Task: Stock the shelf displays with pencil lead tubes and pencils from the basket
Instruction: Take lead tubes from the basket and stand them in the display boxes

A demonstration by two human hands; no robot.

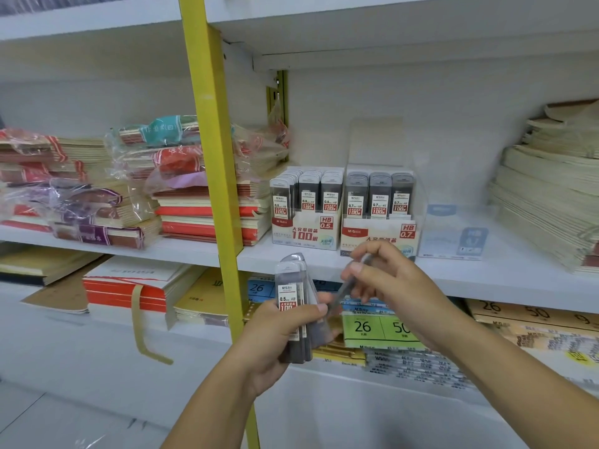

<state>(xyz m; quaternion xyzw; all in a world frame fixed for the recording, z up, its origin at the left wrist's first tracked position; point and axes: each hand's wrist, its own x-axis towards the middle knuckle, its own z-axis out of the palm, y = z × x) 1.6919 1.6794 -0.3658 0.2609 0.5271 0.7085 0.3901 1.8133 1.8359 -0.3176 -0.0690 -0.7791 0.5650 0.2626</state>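
My left hand [275,335] grips a fanned stack of flat pencil lead tubes [290,296] labelled 0.5 HB, held upright below the middle shelf. My right hand [385,280] pinches one blurred lead tube [348,286] just to the right of the stack. On the shelf above stand two display boxes: the 0.5 HB box [308,231] filled with rows of tubes, and the 0.7 HB box [379,236] to its right, also filled. A clear blue-labelled display [453,234] stands to the right of them. No basket or pencils are in view.
A yellow shelf upright [214,157] runs down left of the boxes. Stacks of wrapped notebooks [136,189] fill the left shelf, cream notebooks [551,189] the right. Below, the lower shelf holds notebook packs with a green 26/50 label [379,328].
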